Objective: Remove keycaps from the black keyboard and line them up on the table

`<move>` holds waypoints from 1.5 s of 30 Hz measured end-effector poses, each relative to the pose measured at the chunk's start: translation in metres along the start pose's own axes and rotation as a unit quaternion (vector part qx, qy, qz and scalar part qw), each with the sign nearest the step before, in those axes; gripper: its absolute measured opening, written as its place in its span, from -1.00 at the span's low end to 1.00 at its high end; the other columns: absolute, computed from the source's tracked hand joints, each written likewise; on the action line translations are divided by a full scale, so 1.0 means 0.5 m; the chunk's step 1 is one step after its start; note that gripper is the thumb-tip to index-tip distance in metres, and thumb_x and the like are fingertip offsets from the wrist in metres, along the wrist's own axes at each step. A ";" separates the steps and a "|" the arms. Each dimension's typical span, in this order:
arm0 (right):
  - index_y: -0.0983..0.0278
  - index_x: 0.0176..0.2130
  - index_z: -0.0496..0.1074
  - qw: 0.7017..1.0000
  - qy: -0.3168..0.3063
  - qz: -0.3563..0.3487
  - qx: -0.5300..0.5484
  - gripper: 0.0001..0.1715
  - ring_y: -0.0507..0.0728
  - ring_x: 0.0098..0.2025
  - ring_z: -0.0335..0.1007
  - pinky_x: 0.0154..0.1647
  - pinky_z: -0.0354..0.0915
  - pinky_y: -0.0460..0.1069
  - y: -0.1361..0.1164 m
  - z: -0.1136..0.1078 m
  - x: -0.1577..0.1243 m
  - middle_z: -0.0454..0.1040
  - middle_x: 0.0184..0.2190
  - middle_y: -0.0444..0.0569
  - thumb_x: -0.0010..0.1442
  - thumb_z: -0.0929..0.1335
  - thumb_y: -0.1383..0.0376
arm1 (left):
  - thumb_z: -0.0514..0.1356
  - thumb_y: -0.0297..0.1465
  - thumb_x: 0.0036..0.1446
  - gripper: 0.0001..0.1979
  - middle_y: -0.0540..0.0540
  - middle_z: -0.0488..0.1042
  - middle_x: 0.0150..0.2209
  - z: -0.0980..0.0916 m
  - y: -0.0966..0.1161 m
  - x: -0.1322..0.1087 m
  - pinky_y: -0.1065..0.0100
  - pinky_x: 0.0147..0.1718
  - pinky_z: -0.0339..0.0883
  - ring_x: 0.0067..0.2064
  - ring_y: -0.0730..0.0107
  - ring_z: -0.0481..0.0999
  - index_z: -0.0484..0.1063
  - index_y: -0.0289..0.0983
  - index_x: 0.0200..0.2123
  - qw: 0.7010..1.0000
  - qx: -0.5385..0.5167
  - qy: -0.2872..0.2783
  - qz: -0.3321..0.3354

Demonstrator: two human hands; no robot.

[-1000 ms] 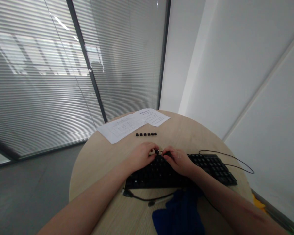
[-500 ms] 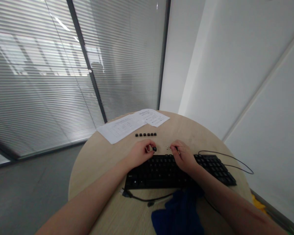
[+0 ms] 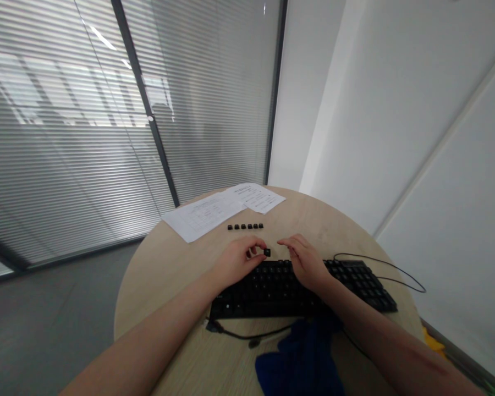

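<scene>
A small black keycap [image 3: 267, 252] is pinched between the thumb and index finger of my left hand [image 3: 241, 257], just above the back edge of the black keyboard [image 3: 272, 283]. My right hand [image 3: 307, 261] hovers over the back of the keyboard, to the right of the keycap and apart from it. Its index finger points left toward the keycap, while its other fingers are partly hidden; whatever they may hold does not show. Behind the hands, several black keycaps [image 3: 243, 226] stand in a row on the table.
Printed paper sheets [image 3: 206, 213] lie at the back left of the round wooden table [image 3: 334, 220]. A blue cloth [image 3: 299, 363] and a cable with its plug [image 3: 214, 325] are in front of the keyboard. Another black cable [image 3: 400, 264] loops over the right edge.
My left hand has moved slightly right, and the keycap has turned in its fingers. The thin wire tool seen at my right fingertips no longer shows, and that index finger is now stretched out.
</scene>
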State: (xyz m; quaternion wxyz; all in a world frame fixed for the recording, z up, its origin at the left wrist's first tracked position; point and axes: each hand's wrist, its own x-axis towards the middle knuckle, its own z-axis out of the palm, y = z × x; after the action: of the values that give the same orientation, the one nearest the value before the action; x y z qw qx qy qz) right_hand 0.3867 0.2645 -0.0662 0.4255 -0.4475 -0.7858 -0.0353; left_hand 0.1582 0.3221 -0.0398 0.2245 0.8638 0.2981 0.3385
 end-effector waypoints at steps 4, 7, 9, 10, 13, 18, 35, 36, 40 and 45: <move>0.26 0.00 0.47 1.000 -0.009 -0.001 -0.025 -0.74 0.14 -0.19 0.42 -0.15 0.39 0.04 -0.006 0.001 0.000 0.47 -0.22 0.04 0.37 0.28 0.27 | 0.29 -0.48 0.10 -0.81 0.04 0.49 -0.38 0.001 0.004 0.000 0.37 -0.34 0.36 -0.38 0.43 0.47 0.53 -0.21 -0.18 1.000 0.009 -0.002 0.005; 0.23 -0.04 0.50 0.999 -0.024 0.000 -0.033 -0.75 0.13 -0.20 0.44 -0.18 0.39 0.01 -0.006 0.007 -0.003 0.49 -0.23 0.01 0.34 0.35 0.19 | 0.30 -0.47 0.12 -0.82 0.03 0.49 -0.37 0.006 0.003 -0.001 0.37 -0.34 0.36 -0.37 0.42 0.48 0.53 -0.21 -0.17 1.000 0.013 -0.010 0.008; 0.22 -0.06 0.51 0.999 -0.030 -0.003 -0.032 -0.76 0.12 -0.19 0.46 -0.18 0.39 0.00 -0.002 0.011 -0.005 0.49 -0.23 0.00 0.33 0.38 0.18 | 0.30 -0.46 0.14 -0.83 0.02 0.49 -0.36 0.008 0.002 -0.002 0.37 -0.34 0.36 -0.35 0.41 0.48 0.54 -0.20 -0.16 1.000 0.013 -0.015 0.008; 0.21 -0.06 0.51 0.999 -0.031 -0.005 -0.031 -0.76 0.12 -0.19 0.46 -0.17 0.39 -0.01 0.000 0.013 -0.006 0.50 -0.23 -0.01 0.32 0.38 0.17 | 0.30 -0.45 0.14 -0.83 0.01 0.49 -0.36 0.008 0.003 -0.003 0.37 -0.33 0.36 -0.34 0.41 0.48 0.54 -0.20 -0.16 1.000 0.012 -0.017 0.010; 0.18 -0.05 0.53 0.999 -0.035 -0.004 -0.026 -0.77 0.10 -0.20 0.46 -0.16 0.39 -0.02 0.004 0.017 -0.009 0.50 -0.24 -0.03 0.32 0.39 0.18 | 0.31 -0.44 0.14 -0.83 0.01 0.48 -0.36 0.008 0.005 -0.004 0.38 -0.33 0.36 -0.34 0.41 0.48 0.54 -0.20 -0.16 1.000 0.016 -0.015 0.017; 0.19 -0.09 0.53 0.999 -0.032 -0.006 -0.014 -0.81 0.10 -0.20 0.47 -0.18 0.38 -0.02 0.000 0.021 -0.010 0.50 -0.25 -0.03 0.30 0.39 0.22 | 0.31 -0.46 0.12 -0.82 0.02 0.48 -0.35 0.009 0.011 -0.005 0.37 -0.30 0.37 -0.34 0.40 0.49 0.54 -0.18 -0.17 0.999 0.036 -0.023 0.024; 0.27 -0.20 0.58 0.958 -0.230 0.110 -0.129 -0.77 0.12 -0.22 0.44 -0.17 0.29 -0.02 0.069 -0.013 0.068 0.52 -0.27 -0.01 0.22 0.41 0.18 | 0.23 -0.31 0.18 -0.86 -0.05 0.58 -0.37 -0.009 -0.057 0.011 0.31 -0.34 0.30 -0.34 0.26 0.51 0.57 -0.19 -0.35 0.982 0.139 -0.115 -0.045; 0.29 -0.20 0.58 0.952 -0.245 0.123 -0.136 -0.76 0.13 -0.22 0.44 -0.17 0.29 -0.02 0.086 0.000 0.080 0.53 -0.27 0.00 0.22 0.41 0.17 | 0.23 -0.30 0.18 -0.86 -0.06 0.58 -0.38 -0.006 -0.058 0.010 0.30 -0.34 0.30 -0.34 0.24 0.52 0.57 -0.19 -0.36 0.983 0.136 -0.117 -0.044; 0.31 -0.17 0.60 0.928 -0.274 0.206 -0.144 -0.74 0.12 -0.24 0.46 -0.20 0.29 -0.04 0.160 0.051 0.135 0.58 -0.25 0.02 0.22 0.41 0.20 | 0.20 -0.25 0.22 -0.79 -0.09 0.58 -0.39 -0.002 -0.049 0.007 0.26 -0.34 0.29 -0.34 0.19 0.52 0.57 -0.20 -0.37 0.981 0.136 -0.131 -0.038; 0.31 -0.10 0.60 0.925 -0.270 0.221 -0.147 -0.71 0.13 -0.20 0.49 -0.19 0.30 -0.05 0.219 0.092 0.187 0.60 -0.19 0.03 0.24 0.40 0.21 | 0.18 -0.25 0.24 -0.76 -0.12 0.58 -0.39 -0.006 -0.043 0.005 0.25 -0.34 0.29 -0.34 0.17 0.52 0.56 -0.21 -0.39 0.979 0.147 -0.138 -0.040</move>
State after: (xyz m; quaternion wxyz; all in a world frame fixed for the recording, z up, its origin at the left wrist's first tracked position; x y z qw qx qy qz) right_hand 0.4156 0.4130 -0.0654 0.1236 -0.6602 -0.7379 0.0665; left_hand 0.1499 0.3400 -0.0495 0.1475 0.9133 0.3449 0.1589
